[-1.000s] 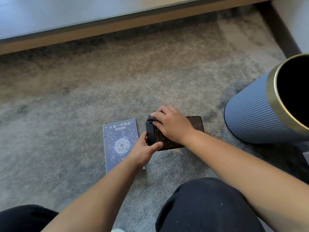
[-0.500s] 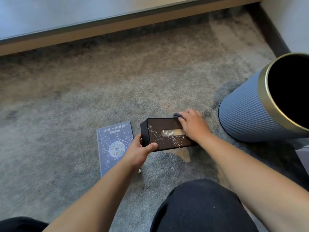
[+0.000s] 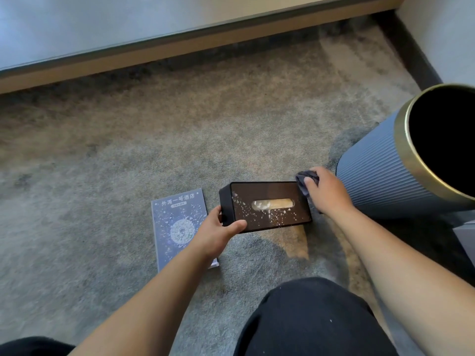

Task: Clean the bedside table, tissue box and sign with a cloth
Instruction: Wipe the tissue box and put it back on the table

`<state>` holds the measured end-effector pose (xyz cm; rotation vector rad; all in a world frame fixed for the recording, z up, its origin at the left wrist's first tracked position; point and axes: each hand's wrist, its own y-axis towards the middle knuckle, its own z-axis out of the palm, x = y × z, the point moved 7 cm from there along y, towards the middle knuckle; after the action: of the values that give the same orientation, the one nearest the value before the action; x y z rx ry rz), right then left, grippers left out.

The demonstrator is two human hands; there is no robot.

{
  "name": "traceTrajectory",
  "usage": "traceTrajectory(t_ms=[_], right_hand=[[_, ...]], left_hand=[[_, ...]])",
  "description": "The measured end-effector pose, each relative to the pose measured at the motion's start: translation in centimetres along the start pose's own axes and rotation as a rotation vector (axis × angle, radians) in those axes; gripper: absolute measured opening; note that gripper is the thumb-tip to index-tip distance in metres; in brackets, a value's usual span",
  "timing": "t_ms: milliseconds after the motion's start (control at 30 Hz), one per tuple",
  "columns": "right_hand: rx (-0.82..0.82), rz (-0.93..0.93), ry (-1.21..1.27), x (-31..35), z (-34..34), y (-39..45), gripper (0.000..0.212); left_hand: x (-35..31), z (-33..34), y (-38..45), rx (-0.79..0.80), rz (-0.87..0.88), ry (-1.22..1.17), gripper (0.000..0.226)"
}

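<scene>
Carpet (image 3: 102, 176) covers the floor, and the tissue box (image 3: 266, 205) lies on it, slot upward, its dark top flecked with pale specks toward the near edge. The left hand (image 3: 218, 231) clamps the box's near left corner, thumb on the top face and fingers round the end. The right hand (image 3: 327, 192) is closed round a bunched dark cloth (image 3: 304, 182), which it presses at the box's far right corner. Just left of the box, the sign (image 3: 180, 224) lies flat on the carpet, printed side up, its near part hidden under the left forearm. To the right stands a ribbed blue bin (image 3: 377, 176) with a gold rim, close beside the right hand. Dark trousers show at the bottom edge. A wooden ledge (image 3: 180, 47) runs along the far side.
</scene>
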<state>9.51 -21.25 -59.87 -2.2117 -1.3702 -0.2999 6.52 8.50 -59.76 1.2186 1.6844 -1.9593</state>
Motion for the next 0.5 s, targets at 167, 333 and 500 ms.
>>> traceTrajectory(t_ms=[167,333,500], right_hand=[[0.059,-0.436,0.068,11.6,-0.7,-4.3,0.018],[0.081,-0.635,-0.018,17.4,0.9,-6.3,0.023],[0.153,-0.653,-0.027,17.5,2.8,-7.2,0.022]], left_hand=[[-1.0,0.4,-0.5,0.009,0.034,-0.019,0.044],[-1.5,0.7,-1.0,0.043,0.047,-0.067,0.042],[-1.1,0.6,-1.1,0.05,0.051,-0.074,0.042]])
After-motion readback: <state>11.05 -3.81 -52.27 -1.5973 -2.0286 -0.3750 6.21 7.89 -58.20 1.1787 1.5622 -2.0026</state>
